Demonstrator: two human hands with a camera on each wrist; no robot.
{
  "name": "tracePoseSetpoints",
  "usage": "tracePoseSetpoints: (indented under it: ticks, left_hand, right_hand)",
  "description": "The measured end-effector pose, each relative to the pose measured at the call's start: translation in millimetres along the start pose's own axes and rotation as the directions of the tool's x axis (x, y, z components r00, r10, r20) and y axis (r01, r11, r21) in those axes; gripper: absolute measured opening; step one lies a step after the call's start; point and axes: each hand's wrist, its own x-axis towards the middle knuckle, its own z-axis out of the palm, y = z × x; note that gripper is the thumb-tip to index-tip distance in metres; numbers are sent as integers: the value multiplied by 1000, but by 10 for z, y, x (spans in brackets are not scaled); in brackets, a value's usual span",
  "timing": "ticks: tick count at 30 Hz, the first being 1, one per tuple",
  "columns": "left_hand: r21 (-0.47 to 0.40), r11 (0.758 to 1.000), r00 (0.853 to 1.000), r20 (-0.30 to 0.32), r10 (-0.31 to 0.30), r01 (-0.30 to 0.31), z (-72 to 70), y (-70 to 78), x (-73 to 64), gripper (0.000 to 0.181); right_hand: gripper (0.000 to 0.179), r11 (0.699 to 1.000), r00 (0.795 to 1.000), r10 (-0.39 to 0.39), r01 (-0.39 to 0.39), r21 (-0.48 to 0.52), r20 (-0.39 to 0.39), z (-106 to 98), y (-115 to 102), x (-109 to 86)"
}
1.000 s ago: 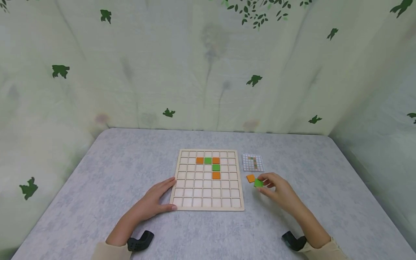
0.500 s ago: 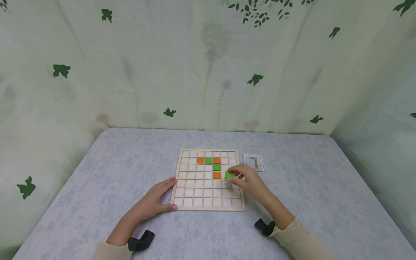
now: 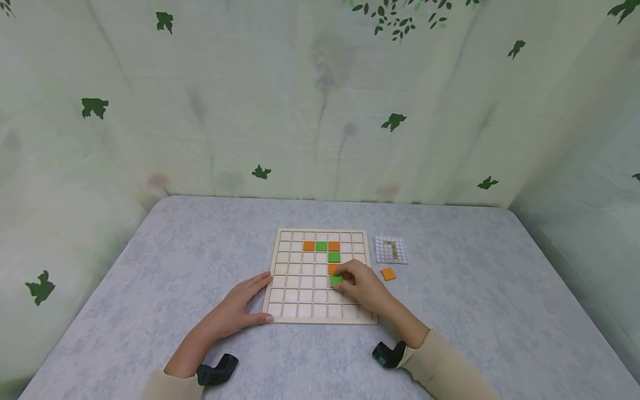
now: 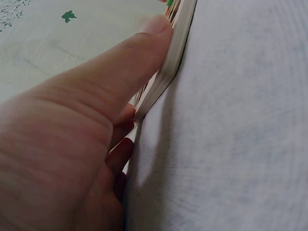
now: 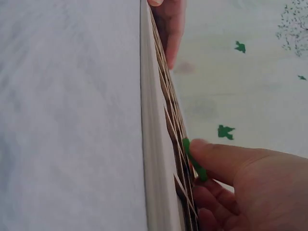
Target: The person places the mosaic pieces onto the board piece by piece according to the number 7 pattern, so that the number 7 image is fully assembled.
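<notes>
A wooden grid board lies flat on the table. My right hand pinches a green square tile between thumb and fingers, at the cell just below an orange tile. In the right wrist view the held green tile is tilted at the grid's surface; whether it touches the cell floor I cannot tell. My left hand rests against the board's left side, its thumb and fingers fairly straight. Other tiles on the board are two orange ones with a green one between them, and another green below.
Right of the board lies a small pattern card printed with a coloured grid. A loose orange tile sits on the grey table below that card. A pale leaf-patterned curtain hangs behind the table.
The right hand has carried the green tile from beside the loose orange tile leftward over the board, to the cell below the lowest orange tile. The left hand has stayed in place.
</notes>
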Motion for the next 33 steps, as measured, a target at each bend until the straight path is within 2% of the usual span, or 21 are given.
tracePoseSetpoints:
  ticks: [7, 13, 17, 19, 24, 29, 33]
  left_hand:
    - [1, 1000, 1000, 1, -3, 3, -8, 2, 1, 89]
    - [-7, 1000, 1000, 10, -18, 18, -12, 0, 1, 90]
    - [-7, 1000, 1000, 20, -19, 19, -4, 0, 7, 91]
    - [-7, 1000, 1000, 21, -23, 24, -5, 1, 6, 91]
    - [-3, 1000, 999, 21, -29, 29, -10, 8, 3, 91]
    - [-5, 1000, 1000, 21, -22, 22, -13, 13, 2, 90]
    - [-9, 1000, 1000, 19, -17, 17, -11, 16, 1, 90]
  right_hand:
    - [19, 999, 1000, 1, -1, -48, 0, 48, 15, 34]
    - [26, 999, 999, 25, -24, -44, 31, 1, -42, 24]
    - [35, 1000, 999, 24, -25, 12, 25, -131, -111, -16]
    - [38, 999, 1000, -1, 0, 32, 12, -225, -129, -41]
    - [44, 999, 999, -38, 38, 8, -34, -467, -76, -127]
    - [47, 1000, 997, 23, -24, -7, -67, -665, 74, -248]
    - [51, 998, 997, 59, -58, 18, -57, -780, 251, -339]
